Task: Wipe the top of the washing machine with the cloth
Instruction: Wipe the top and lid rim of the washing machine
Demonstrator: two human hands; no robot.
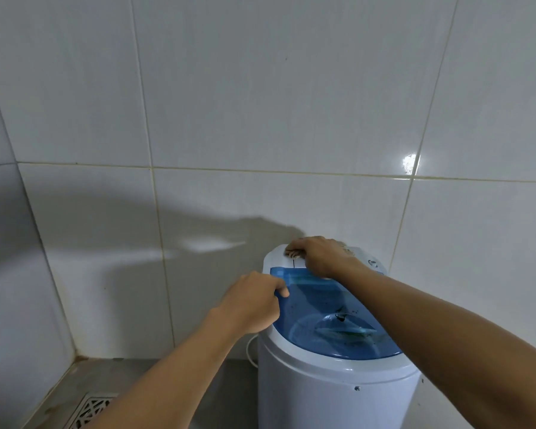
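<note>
A small round white washing machine (pixel 328 394) with a see-through blue lid (pixel 328 308) stands against the tiled wall. My right hand (pixel 317 253) lies on the white control panel at the back of the top, fingers curled down. Small bits of what looks like a cloth (pixel 348 251) peek out from under it; the rest is hidden by the hand. My left hand (pixel 254 301) sits at the left rim of the top, its fingers curled and its thumb tip on the edge of the blue lid.
White wall tiles (pixel 260 103) rise right behind the machine, and a second wall meets them in a corner at the left. A white cord (pixel 250 351) hangs at the machine's left side. A metal floor drain (pixel 89 410) lies in the grey floor at the bottom left.
</note>
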